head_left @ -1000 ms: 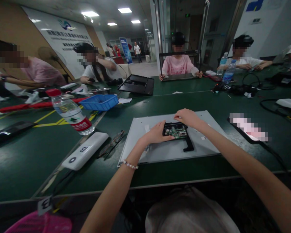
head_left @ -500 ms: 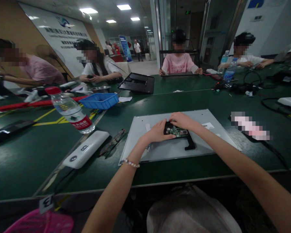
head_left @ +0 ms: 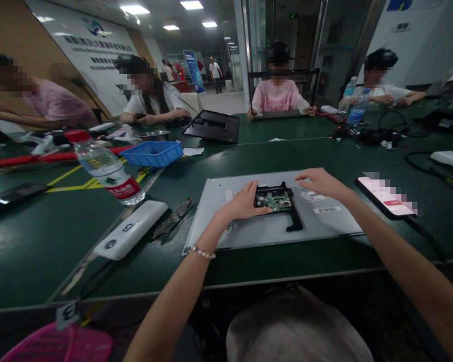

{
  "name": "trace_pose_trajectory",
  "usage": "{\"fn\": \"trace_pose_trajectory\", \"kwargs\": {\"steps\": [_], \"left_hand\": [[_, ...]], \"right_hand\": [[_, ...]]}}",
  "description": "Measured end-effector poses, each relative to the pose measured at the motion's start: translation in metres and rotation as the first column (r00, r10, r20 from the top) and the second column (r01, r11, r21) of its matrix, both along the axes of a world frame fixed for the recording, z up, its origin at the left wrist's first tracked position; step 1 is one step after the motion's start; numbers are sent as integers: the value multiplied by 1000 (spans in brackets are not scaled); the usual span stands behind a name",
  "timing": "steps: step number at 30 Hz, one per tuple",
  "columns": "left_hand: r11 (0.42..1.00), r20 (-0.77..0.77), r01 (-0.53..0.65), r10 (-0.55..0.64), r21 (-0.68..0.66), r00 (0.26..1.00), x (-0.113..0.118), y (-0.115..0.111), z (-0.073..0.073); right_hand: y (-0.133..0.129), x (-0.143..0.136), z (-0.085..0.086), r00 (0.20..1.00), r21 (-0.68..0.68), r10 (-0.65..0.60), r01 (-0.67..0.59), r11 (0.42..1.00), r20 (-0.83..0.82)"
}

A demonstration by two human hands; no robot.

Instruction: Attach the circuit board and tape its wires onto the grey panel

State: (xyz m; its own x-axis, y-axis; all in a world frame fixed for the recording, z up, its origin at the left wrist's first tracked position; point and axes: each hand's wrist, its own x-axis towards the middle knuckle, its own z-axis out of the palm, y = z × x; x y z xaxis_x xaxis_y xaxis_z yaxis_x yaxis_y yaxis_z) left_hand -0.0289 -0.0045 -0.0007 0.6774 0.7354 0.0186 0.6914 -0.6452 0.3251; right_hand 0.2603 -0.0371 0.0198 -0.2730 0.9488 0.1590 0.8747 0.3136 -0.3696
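A grey flat display panel lies on the table before me. On it rests a black plastic bracket carrying a green circuit board. My left hand grips the left side of this board and bracket, its thumb along the near edge and fingers at the far side. To the right of the bracket, my right hand hovers over the panel, fingers slightly bent and apart, with nothing visible in them. White labels show on the panel below it.
Left of the panel lie eyeglasses, a white power bank and a tilted water bottle. Farther back are a blue tray and a black plastic cover. A phone lies at right. Several people sit around the table.
My right hand has let go of the board's far edge and moved to the right, uncovering the top of the bracket. My left hand keeps its hold.
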Motion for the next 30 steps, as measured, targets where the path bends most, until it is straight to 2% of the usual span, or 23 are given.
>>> {"fn": "trace_pose_trajectory", "kwargs": {"steps": [4,9,13,16,21,30], "left_hand": [[999,-5,10,-10,42,1000,0,-2,2],[988,-67,73,-64,137,996,0,-3,11],[972,-79,61,-44,227,996,4,-3,13],[971,-85,98,-81,219,993,7,-1,10],[965,-85,134,-117,226,989,9,2,5],[960,-73,148,-134,239,988,10,8,1]], "right_hand": [[-9,21,-11,986,-139,-133,118,983,-104],[-6,23,-15,983,-235,-118,82,969,-143],[-2,19,-20,991,-212,-29,1,977,-129],[0,16,-24,992,-197,2,-27,980,-124],[-2,12,-26,984,-251,-15,-31,967,-179],[-7,14,-17,993,-214,-10,-15,977,-116]]}}
